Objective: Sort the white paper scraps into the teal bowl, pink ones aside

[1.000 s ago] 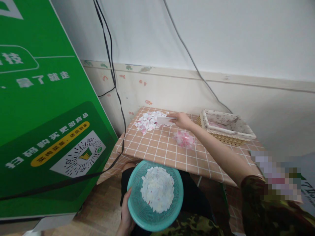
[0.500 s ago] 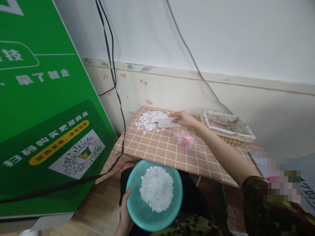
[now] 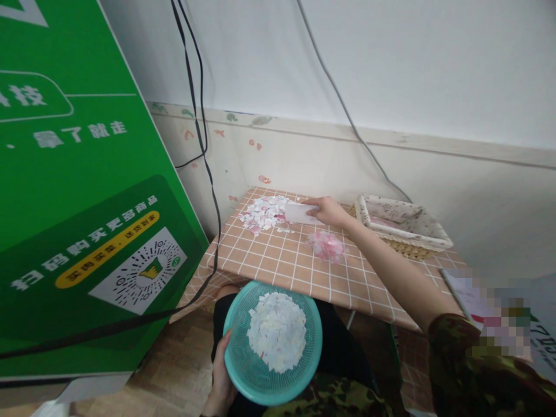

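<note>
On my lap sits a round teal plastic basket (image 3: 274, 389), gripped at its left rim by my left hand (image 3: 220, 365). Small white paper scraps (image 3: 278, 332) are heaped inside it. My right hand (image 3: 326, 211) reaches over the table and pinches a flat white card (image 3: 299, 214). The card's left edge meets a pile of white and pink paper scraps (image 3: 263, 213) near the table's back left. A pink and white bundle (image 3: 326, 247), perhaps in clear plastic, lies just below my right hand.
The checked brown tablecloth (image 3: 260, 260) covers the table against the wall. A cloth-lined wicker basket (image 3: 412, 246) stands at the back right. A black cable (image 3: 212, 185) hangs past the table's left corner, beside a green printed panel (image 3: 87, 191).
My right hand and the card have shifted slightly to the right, away from the scrap pile's middle. My left hand still holds the teal basket in place.
</note>
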`<control>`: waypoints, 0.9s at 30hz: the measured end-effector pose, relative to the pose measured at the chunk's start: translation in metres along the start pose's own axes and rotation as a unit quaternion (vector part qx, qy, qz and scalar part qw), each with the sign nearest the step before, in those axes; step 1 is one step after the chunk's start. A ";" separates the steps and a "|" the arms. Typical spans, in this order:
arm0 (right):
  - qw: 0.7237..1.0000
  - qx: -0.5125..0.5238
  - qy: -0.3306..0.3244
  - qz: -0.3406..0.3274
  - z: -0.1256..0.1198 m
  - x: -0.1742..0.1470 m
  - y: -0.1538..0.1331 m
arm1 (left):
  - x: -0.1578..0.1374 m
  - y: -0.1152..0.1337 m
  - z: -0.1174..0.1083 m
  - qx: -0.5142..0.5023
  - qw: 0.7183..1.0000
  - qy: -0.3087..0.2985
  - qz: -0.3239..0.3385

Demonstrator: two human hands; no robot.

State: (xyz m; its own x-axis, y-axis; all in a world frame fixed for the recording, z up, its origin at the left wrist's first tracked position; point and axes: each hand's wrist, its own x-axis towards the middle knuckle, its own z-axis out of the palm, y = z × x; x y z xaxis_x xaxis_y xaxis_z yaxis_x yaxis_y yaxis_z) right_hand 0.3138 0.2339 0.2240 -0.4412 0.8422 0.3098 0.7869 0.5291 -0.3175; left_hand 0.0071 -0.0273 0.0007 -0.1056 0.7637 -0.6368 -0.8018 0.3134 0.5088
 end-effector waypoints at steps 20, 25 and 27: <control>0.996 0.047 -0.078 0.003 -0.020 -0.009 -0.015 | 0.003 -0.001 0.002 0.001 1.000 0.020 0.006; 0.991 0.050 -0.122 -0.001 -0.024 -0.008 -0.019 | 0.004 -0.002 0.000 -0.001 1.000 0.017 0.017; 0.989 0.059 -0.132 0.006 -0.028 -0.009 -0.018 | 0.005 -0.003 -0.002 0.001 1.000 0.015 0.024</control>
State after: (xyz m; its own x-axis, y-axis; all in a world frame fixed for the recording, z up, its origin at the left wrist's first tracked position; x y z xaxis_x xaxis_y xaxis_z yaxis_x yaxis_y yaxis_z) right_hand 0.3154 0.2139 0.2523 -0.5425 0.8375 0.0657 0.7433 0.5149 -0.4271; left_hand 0.0076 -0.0251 -0.0049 -0.1615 0.7611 -0.6282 -0.7944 0.2774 0.5403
